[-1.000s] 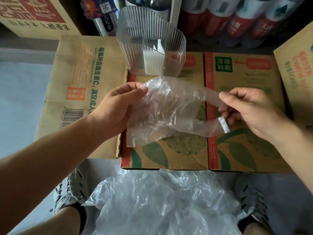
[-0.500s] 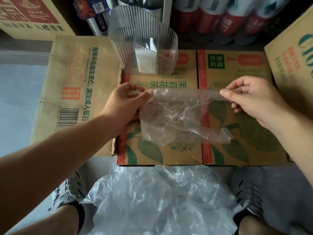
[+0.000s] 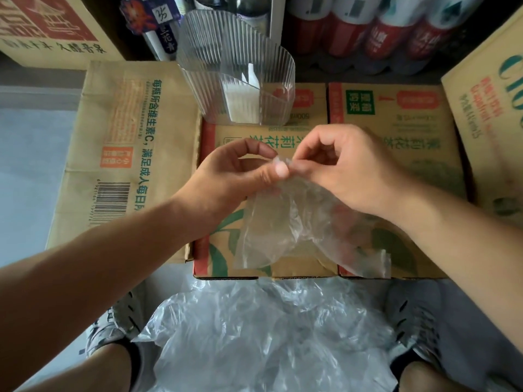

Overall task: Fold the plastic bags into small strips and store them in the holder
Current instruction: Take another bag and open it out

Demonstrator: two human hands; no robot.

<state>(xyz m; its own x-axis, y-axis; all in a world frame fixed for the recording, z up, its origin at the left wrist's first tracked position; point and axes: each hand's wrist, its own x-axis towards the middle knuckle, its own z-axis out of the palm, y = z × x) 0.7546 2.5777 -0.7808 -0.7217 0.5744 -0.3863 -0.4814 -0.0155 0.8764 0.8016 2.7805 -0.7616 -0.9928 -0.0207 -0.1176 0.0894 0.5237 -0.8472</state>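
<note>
Pinching one bag: left hand, right hand; holder beyond, boxes beneath.

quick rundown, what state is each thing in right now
plastic bag: loose, unfolded, hanging from both hands
left hand: pinching the bag's top edge
right hand: pinching the same edge
holder: upright on the carton, open-topped
pile of bags: crumpled, unfolded
</note>
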